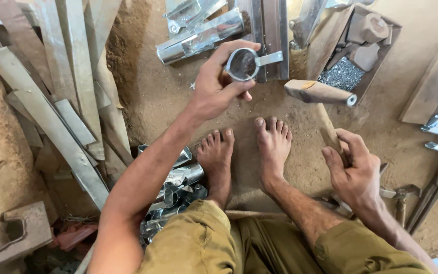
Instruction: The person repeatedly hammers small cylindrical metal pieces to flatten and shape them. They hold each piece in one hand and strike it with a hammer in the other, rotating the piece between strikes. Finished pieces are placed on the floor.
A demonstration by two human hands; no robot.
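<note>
- The left hand (pixel 218 83) is closed on a small shiny metal cup (pixel 243 64), thumb and fingers pinching its round rim, and holds it against the end of a dark steel bar (pixel 269 35) that runs away from the person across the dirt floor.
- The cup's open mouth faces up toward the camera; a flat strip handle (pixel 269 58) sticks out of its side, pointing right across the bar, so the cup's long axis lies left to right.
- The right hand (pixel 353 170) is wrapped around the shaft of a wooden mallet (pixel 320 92), gripping low on the handle, well to the right of the bar and nearer the person.
- The mallet's shaft rises from that grip up and slightly left; its head lies crosswise, just right of the bar, with its left end pointing at the cup's handle.
- The cup lies up and left of the mallet grip, with the mallet head between the two; the left hand is the one on it.
- Bare feet (pixel 244 147) rest just below the bar's end.
- A wooden tray of small nails (pixel 343 75) sits right of the bar, beyond the mallet head.
- A heap of shiny metal pieces (pixel 173 190) lies left of the feet.
</note>
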